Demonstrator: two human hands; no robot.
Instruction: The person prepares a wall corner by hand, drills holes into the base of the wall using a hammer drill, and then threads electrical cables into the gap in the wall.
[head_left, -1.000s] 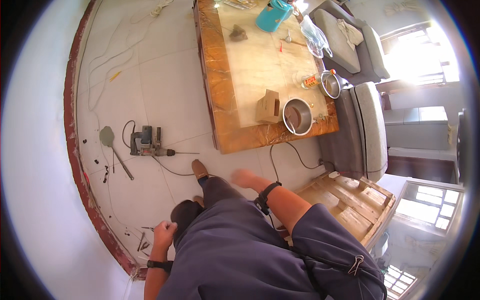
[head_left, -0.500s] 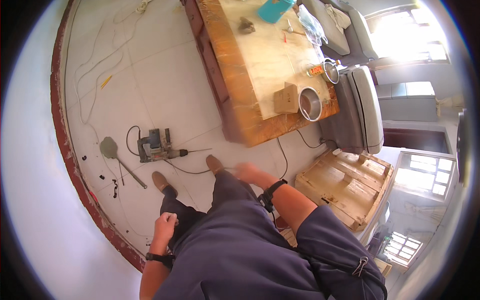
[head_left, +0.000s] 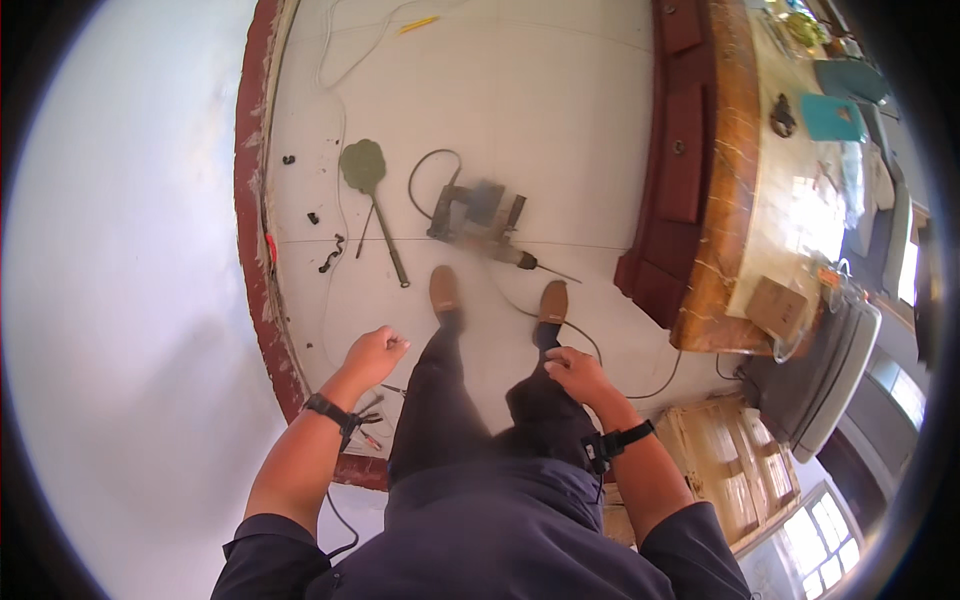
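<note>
Standing on a pale tiled floor point(head_left: 560, 110), the person looks down at both feet, brown shoes side by side, dark trousers below. The left hand point(head_left: 373, 355) hangs out to the left of the left leg, fingers curled together into a loose fist, holding nothing that shows. The right hand point(head_left: 575, 375) lies against the right thigh, fingers loosely together and slightly bent, empty as far as can be seen. Each wrist carries a dark band.

Just ahead of the shoes lies a drill point(head_left: 478, 215), blurred, its bit pointing right, with a dark cord point(head_left: 430, 165) looping up behind it and another run of cord passing by the right shoe. It is the thing nearest the hands, yet apart from both. Left of the drill a green swatter point(head_left: 366, 172) lies flat, its handle slanting down toward the left shoe. Small dark bits lie scattered near the red skirting point(head_left: 252, 240) along the white wall.

To the right stands a wooden worktop point(head_left: 745, 180) with a dark red drawer front; on it a brown box point(head_left: 775, 305), a teal board point(head_left: 833, 117) and clutter too small to tell. Below right, a pale wooden crate point(head_left: 725, 465) sits beside the right forearm.
</note>
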